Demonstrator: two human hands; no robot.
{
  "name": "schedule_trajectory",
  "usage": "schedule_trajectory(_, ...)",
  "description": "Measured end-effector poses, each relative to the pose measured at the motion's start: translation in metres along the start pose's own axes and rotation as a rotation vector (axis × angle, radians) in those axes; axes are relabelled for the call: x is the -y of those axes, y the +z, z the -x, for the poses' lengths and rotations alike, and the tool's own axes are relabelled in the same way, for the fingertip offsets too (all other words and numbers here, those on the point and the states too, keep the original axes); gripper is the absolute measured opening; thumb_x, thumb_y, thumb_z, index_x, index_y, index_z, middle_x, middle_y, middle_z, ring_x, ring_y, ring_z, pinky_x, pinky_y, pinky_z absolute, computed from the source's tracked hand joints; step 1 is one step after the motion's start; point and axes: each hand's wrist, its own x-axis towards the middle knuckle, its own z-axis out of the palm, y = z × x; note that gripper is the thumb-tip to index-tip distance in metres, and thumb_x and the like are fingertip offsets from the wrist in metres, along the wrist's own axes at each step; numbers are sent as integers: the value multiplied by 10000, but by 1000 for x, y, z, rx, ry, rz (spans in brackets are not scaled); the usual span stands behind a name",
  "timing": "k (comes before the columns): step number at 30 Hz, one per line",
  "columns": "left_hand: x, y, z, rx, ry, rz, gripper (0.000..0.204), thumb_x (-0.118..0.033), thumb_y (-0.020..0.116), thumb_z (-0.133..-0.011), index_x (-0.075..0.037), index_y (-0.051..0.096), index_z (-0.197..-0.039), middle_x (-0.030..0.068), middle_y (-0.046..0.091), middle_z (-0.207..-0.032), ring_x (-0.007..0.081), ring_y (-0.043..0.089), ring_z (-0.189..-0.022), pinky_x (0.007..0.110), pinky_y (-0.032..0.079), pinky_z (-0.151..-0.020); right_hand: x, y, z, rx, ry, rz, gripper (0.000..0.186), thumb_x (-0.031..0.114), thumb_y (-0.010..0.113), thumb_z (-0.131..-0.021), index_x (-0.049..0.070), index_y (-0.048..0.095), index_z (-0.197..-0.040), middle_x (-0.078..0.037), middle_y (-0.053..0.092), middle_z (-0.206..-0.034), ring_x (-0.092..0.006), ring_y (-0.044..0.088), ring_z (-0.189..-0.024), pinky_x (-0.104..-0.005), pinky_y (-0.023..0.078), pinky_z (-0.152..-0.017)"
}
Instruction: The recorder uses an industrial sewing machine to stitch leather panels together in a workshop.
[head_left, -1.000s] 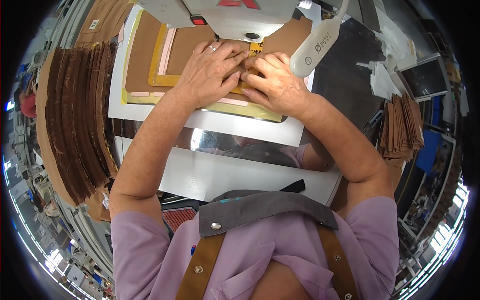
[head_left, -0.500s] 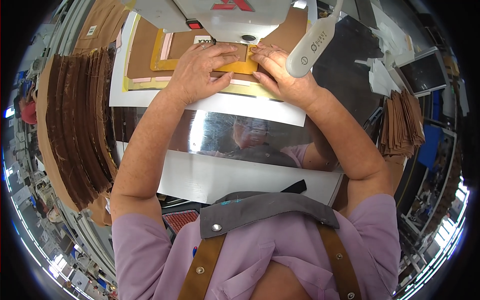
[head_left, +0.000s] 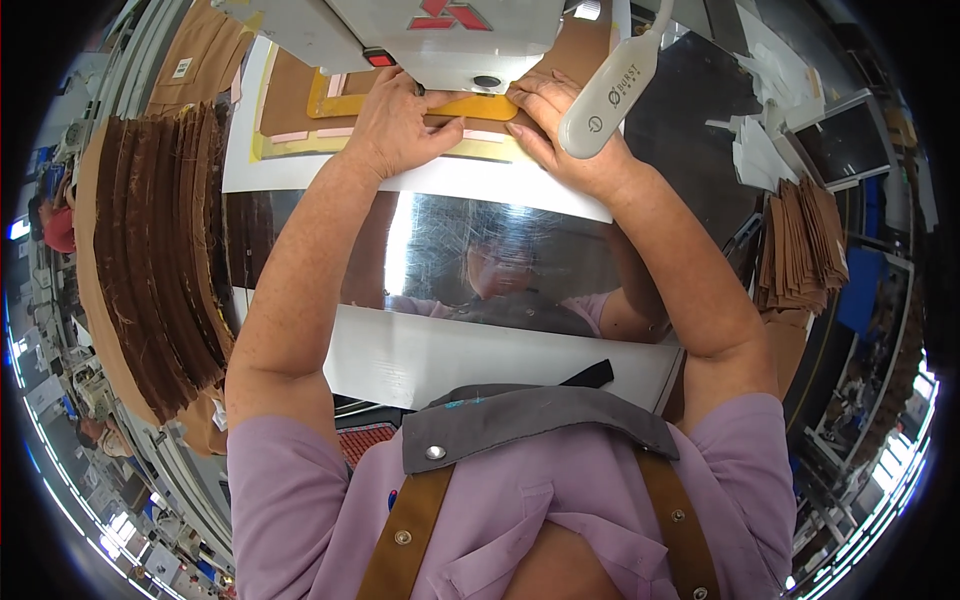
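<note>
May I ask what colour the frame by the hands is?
The frame is yellow, in the head view.

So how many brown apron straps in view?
2: left strap, right strap, both running from the grey bib to the picture's lower edge. No others visible.

The head view comes from the left of two fisheye cameras worn side by side on the person's head, looking down and forward. The shirt [head_left: 500, 490] is close below the lens, filling the lower edge; the metal plate [head_left: 430, 240] lies near mid-picture, and the left hand [head_left: 388, 128] and right hand [head_left: 565, 130] reach farther off, toward the machine [head_left: 460, 62] cut by the upper edge. Picture left is the person's left; straight edges bow near the dark rim.
</note>
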Motion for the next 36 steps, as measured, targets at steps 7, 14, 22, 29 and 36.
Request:
schedule_trajectory(7,-14,-12,14,-65,-21,50,505,-389,687,-822,-110,733,-1240,145,703,-1150,292,592,-1212,497,303,-1170,7,0,3,79,150,-37,390,231,715,-932,31,644,-1259,-110,642,-1323,-282,591,-1290,-518,425,-1157)
schedule_trajectory(14,-57,-31,83,-126,-232,55,506,-307,677,-869,-97,663,-1329,141,544,-1505,315,434,-1461,521,237,-1195,19,-5,7,98,138,-42,406,254,669,-967,20,623,-1296,-137,576,-1440,-313,531,-1354,-537,341,-1185)
schedule_trajectory(22,-96,-43,165,-130,-332,-45,629,-331,648,-913,-68,527,-1471,190,442,-1581,389,371,-1487,538,251,-1183,25,-13,33,-21,210,28,483,346,643,-982,36,586,-1348,-149,544,-1432,-291,442,-1426,-557,229,-1256)
schedule_trajectory(29,-134,-49,204,-97,-477,37,597,-377,598,-978,-47,522,-1470,187,419,-1593,370,335,-1511,538,181,-1214,14,-26,62,-46,397,127,592,405,605,-997,33,522,-1449,-139,481,-1530,-271,378,-1489,-581,210,-1248)
schedule_trajectory(36,-156,-62,204,-39,-476,50,513,-373,543,-1035,-89,539,-1462,154,448,-1582,350,337,-1514,538,170,-1218,-11,-47,86,-1,558,188,627,462,530,-1029,22,499,-1475,-142,429,-1575,-269,297,-1536,-611,173,-1249)
